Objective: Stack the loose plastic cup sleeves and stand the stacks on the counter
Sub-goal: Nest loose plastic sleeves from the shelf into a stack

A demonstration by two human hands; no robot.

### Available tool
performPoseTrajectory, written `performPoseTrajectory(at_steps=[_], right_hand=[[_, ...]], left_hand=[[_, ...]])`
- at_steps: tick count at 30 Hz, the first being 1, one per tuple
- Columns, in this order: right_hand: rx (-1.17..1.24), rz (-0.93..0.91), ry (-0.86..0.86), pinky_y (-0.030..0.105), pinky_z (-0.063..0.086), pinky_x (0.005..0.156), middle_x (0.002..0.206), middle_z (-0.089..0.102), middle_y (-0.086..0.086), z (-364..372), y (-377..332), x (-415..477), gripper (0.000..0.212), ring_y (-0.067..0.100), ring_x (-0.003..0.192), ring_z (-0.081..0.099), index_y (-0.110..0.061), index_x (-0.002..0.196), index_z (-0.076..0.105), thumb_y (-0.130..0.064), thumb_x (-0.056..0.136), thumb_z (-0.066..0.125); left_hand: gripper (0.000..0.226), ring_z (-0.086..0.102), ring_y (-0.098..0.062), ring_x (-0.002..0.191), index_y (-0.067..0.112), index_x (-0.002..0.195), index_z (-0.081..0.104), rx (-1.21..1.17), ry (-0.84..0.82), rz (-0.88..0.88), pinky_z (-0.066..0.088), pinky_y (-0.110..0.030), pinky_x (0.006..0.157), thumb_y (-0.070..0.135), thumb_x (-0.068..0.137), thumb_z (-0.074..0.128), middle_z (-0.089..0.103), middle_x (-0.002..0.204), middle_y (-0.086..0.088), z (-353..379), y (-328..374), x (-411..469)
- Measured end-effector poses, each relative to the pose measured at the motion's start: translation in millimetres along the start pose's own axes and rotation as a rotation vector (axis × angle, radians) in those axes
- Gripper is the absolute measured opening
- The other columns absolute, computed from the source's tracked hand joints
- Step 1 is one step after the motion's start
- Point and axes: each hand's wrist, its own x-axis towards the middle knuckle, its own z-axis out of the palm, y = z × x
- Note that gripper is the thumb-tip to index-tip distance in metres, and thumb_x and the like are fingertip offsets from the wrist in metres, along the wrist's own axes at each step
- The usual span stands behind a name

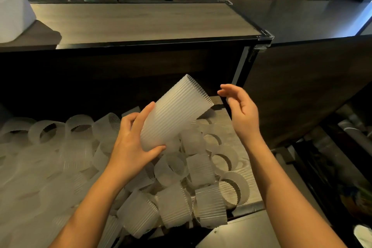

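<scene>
In the left hand (132, 145) grip, the tilted sleeve stack's (177, 110) narrow end

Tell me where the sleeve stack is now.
Centre of the head view: the sleeve stack tilts above the loose sleeves, its lower end gripped by the left hand, the right hand apart.

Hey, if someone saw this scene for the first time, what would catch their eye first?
The tall stack of ribbed sleeves stands out mid-frame, gripped at a tilt by the left hand. The right hand is open beside it, not touching. Below, a heap of loose sleeves sprawls across the wooden shelf.
</scene>
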Motion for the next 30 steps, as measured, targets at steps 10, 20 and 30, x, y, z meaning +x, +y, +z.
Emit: performPoseTrajectory(at_steps=[10,20,30], right_hand=[[-0.850,0.227,-0.461,0.040,0.049,0.088,0.121,0.062,0.007,41.5,85.6,20.9,0.033,0.026,0.108,0.058,-0.019,0.125,0.055,-0.026,0.093,0.048],[-1.075,0.146,-0.393,0.036,0.039,0.092,0.098,0.068,0.010,57.6,101.6,15.9,0.022,0.029,0.092,0.061,-0.011,0.103,0.062,-0.013,0.092,0.043],[-0.601,0.237,-0.023,0.030,0.045,0.071,0.097,0.067,0.005,37.7,83.6,21.8,0.019,0.021,0.092,0.062,-0.015,0.104,0.065,-0.022,0.093,0.051]], left_hand=[[0.095,0.028,-0.007,0.112,0.053,0.128,0.015,-0.005,-0.015,0.006,0.031,-0.032,0.093,0.022,0.066,0.081,0.028,0.133,-0.003,-1.0,0.8,-1.5],[0.096,0.027,-0.006,0.111,0.052,0.130,0.014,0.004,-0.019,-0.013,0.030,-0.031,0.092,0.024,0.067,0.080,0.024,0.129,0.006,-1.9,-3.3,-2.6],[0.094,0.027,-0.007,0.110,0.048,0.130,0.018,-0.004,-0.008,-0.017,0.031,-0.031,0.090,0.020,0.066,0.081,0.028,0.132,-0.004,-1.6,-4.4,-1.4]])
